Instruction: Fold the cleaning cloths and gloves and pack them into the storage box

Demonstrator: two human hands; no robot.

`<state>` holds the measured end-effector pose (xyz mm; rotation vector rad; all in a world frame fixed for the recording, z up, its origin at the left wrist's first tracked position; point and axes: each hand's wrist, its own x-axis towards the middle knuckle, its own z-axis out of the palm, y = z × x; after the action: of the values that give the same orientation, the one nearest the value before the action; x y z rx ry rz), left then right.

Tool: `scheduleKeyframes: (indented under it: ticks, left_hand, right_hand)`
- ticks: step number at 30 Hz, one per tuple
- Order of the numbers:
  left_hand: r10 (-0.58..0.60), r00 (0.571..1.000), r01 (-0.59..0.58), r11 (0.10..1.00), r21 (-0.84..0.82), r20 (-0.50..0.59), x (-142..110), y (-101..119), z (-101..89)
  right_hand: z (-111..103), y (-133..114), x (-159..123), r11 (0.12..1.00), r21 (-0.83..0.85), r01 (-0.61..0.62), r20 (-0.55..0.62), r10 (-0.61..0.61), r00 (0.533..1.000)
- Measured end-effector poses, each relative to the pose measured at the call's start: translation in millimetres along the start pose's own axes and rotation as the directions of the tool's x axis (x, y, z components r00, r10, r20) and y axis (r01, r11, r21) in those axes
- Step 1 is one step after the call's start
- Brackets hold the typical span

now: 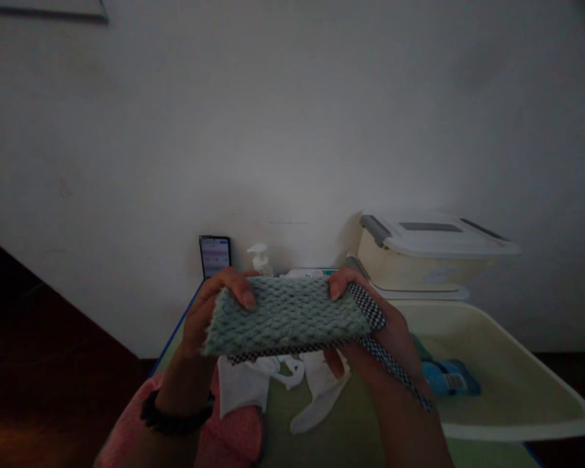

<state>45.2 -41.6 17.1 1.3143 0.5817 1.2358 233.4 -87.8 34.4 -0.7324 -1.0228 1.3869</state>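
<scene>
A pale green, chunky-knit piece point(292, 312) is stretched level in front of me, edged along its underside and right end with black-and-white checkered fabric. I cannot tell exactly what it is. My left hand point(227, 292) grips its left end, thumb on top. Its right end is pinched by my right hand point(365, 312), thumb also on top. A checkered strap point(400, 374) hangs from that end across my right wrist. Below lies a white sock point(316, 396), beside other white cloth point(244, 387) and a pink cloth point(234, 435).
At right stands a large white basin point(517, 429) containing a blue packet point(451, 378). Behind it is a lidded storage box point(429, 260). A phone point(216, 255) leans on the wall beside a white pump bottle point(260, 259). The green tabletop point(277, 429) has a blue edge.
</scene>
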Motion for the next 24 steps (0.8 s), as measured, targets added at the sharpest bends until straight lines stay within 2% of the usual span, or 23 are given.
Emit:
scheduleKeyframes:
  ticks: [2, 4, 6, 8, 10, 12, 15, 17, 18, 21, 24]
  left_hand:
    - [0.081, 0.993, -0.069, 0.987, -0.145, 0.080, 4.3, 1.8, 1.1]
    - [0.140, 0.982, -0.111, 0.970, -0.215, 0.126, 8.7, 1.8, 1.6]
    - [0.169, 0.980, -0.151, 0.974, -0.168, 0.105, 11.8, -0.2, 2.7]
    - [0.172, 0.985, -0.170, 0.984, -0.053, 0.031, 13.5, -2.4, 4.5]
    - [0.163, 0.986, -0.161, 0.986, 0.052, -0.044, 13.8, -3.0, 5.7]
    - [0.133, 0.990, -0.127, 0.986, 0.112, -0.052, 13.8, -1.5, 4.7]
    - [0.024, 0.994, -0.044, 0.982, 0.185, 0.109, 14.7, 1.8, -0.3]
    - [-0.060, 0.974, 0.000, 0.964, 0.266, 0.221, 16.2, 2.6, -2.5]
    - [-0.079, 0.970, 0.005, 0.951, 0.308, 0.230, 17.0, 2.5, -2.6]
    - [-0.056, 0.991, 0.005, 0.925, 0.381, 0.122, 18.8, 1.3, 1.5]
    - [-0.061, 0.998, 0.047, 0.950, 0.308, 0.034, 19.0, 0.7, 7.2]
  right_hand:
    - [-0.7, -1.0, 3.0, 0.998, 0.061, 0.010, 0.030, -0.012, 0.999]
    - [-1.7, -2.0, 4.9, 0.998, 0.065, 0.009, 0.051, -0.012, 0.999]
    - [-2.2, -1.3, 5.4, 0.999, -0.040, 0.015, 0.010, -0.015, 1.000]
    - [-2.5, 1.5, 5.2, 0.976, -0.214, 0.050, -0.077, -0.068, 0.995]
    - [-3.3, 5.0, 5.0, 0.933, -0.348, 0.096, -0.143, -0.153, 0.978]
    - [-5.5, 7.3, 5.1, 0.910, -0.398, 0.119, -0.152, -0.193, 0.969]
    - [-10.4, 7.5, 5.0, 0.854, -0.503, 0.136, -0.071, -0.198, 0.978]
    - [-12.5, 6.3, 4.7, 0.770, -0.612, 0.180, -0.013, -0.238, 0.971]
    - [-12.9, 5.7, 4.5, 0.726, -0.657, 0.202, 0.003, -0.266, 0.964]
    - [-11.7, 4.1, 4.7, 0.658, -0.725, 0.203, -0.002, -0.297, 0.955]
    - [-10.9, 3.1, 5.7, 0.676, -0.722, 0.146, -0.113, -0.323, 0.940]
